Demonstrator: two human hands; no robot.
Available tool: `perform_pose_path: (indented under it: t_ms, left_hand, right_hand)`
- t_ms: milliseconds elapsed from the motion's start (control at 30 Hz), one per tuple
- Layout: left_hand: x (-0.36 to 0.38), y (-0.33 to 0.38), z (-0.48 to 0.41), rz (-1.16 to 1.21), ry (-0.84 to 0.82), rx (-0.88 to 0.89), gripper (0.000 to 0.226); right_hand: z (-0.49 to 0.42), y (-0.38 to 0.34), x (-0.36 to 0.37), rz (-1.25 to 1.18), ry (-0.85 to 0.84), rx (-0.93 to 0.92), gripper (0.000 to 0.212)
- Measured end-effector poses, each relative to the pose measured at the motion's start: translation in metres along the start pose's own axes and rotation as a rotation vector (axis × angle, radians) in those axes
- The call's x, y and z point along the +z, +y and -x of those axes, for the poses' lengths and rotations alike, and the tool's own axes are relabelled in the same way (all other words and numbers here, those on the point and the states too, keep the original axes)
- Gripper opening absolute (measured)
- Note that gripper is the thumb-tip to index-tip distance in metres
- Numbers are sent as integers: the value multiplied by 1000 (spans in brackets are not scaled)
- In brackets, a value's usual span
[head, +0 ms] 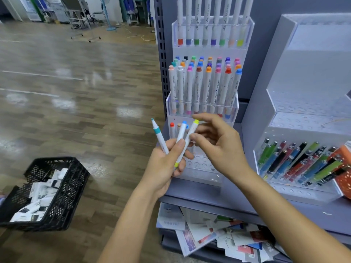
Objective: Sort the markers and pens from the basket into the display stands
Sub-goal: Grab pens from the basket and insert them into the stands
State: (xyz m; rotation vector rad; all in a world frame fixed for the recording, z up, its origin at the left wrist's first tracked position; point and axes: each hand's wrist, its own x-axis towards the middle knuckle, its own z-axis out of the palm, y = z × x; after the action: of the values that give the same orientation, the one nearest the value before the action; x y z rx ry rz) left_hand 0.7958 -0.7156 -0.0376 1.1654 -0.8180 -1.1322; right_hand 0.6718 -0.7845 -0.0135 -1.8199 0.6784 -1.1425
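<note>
Wood-grain flooring (76, 92), glossy, crossed by white lines; fan (106, 14) and chairs (131, 8) at the far end. Black crate (62, 186) of white packets on the floor, left. Grey shelf (190, 192) carrying a clear marker stand (203, 168): tiers of white-barrelled markers, caps in assorted colours. Barrels read "Acrylic Marker" in script; smaller print blurred. Adjacent pen stand (294, 190) holds tilted pens, with an orange basket (343, 181) at its right. Loose booklets (199, 236) on the lower shelf. Left hand (167, 160) grips three markers before the marker stand: teal-tipped marker (157, 133), blue-capped marker (181, 131), yellow-capped marker (190, 133). Right hand (222, 147): thumb and forefinger pinching the yellow-capped marker, other fingers spread.
</note>
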Motion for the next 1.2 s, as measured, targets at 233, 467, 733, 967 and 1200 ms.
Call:
perform_pose_path:
  t_ms: [233,467,733,967,1200]
  left_hand:
    - [-7,-1,-4,-126,154,15,29]
    - [-6,-2,-5,-109,139,4,22]
    - [-10,0,-4,-47,100,-26,36]
    - [-8,0,-3,-75,91,-45,44]
    - [-2,0,-1,-70,66,-41,17]
  right_hand:
    - [-16,-3,-27,212,313,-251,31]
    - [-13,26,-16,550,210,-393,31]
    - [-13,30,-17,619,216,-394,33]
    - [-6,38,-14,691,174,-347,27]
    - [-9,41,-16,801,135,-320,13]
